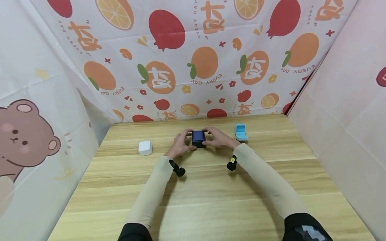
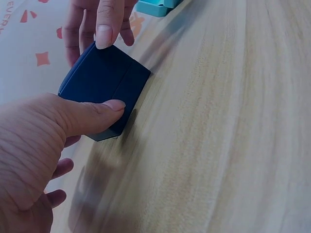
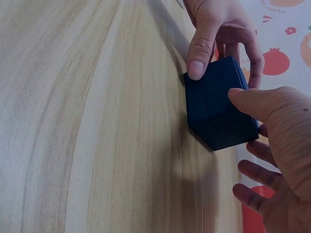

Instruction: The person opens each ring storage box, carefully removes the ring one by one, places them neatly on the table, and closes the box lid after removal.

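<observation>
Both hands meet on a small navy lidded box (image 1: 198,136), which sits between them on the worktop (image 1: 193,197); whether its underside lies fully flat there is hard to tell. Its lid is closed, with a thin seam running round the sides.

The left hand (image 1: 181,144) grips the box from its left side, the thumb on the near face below the seam and the forefinger reaching to the far corner. The right hand (image 1: 219,138) grips it from the right side, its thumb (image 3: 243,97) on the near face above the seam and its forefinger at the far corner. The other fingers of the right hand are spread, apart from the box.

To the left of the left hand, well apart from it, a white box (image 1: 145,148) with rounded corners stands on the worktop. Just beyond the right hand and to its right is a light blue box (image 1: 241,132), its lid raised.

Each wrist carries a black camera, and cream sleeves (image 1: 152,190) run back from the hands to black cuffs. Beyond the hands hangs a white cloth (image 1: 181,57) printed with oranges and red pomegranates.
</observation>
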A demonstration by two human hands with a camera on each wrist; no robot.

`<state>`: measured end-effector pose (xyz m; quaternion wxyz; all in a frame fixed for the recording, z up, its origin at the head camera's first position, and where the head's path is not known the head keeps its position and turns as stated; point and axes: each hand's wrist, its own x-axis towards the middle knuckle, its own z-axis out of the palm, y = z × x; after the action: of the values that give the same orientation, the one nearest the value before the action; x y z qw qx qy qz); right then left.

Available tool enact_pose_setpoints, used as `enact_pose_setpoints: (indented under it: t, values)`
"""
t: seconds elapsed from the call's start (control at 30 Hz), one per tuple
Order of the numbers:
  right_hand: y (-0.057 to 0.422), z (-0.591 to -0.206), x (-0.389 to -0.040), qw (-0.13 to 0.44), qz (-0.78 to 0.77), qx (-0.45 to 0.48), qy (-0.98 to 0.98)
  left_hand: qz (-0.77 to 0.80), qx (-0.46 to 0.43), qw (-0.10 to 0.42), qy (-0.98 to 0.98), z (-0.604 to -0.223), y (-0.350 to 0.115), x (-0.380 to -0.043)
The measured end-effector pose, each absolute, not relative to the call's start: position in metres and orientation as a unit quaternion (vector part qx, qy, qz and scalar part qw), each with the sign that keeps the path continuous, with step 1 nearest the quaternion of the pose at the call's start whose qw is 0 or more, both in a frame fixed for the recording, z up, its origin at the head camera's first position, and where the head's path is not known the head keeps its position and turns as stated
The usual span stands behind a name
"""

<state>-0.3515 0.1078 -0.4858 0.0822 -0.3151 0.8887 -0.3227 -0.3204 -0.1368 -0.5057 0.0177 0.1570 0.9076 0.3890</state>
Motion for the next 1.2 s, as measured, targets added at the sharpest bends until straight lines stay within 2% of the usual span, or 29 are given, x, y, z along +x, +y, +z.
enact_pose_setpoints:
  t: [1.2]
  values:
    - [0.098,-0.495,-0.352,0.079,-0.323,-0.294,0.896,0.38,0.159,0.021,0.911,-0.504,-0.133,-0.326]
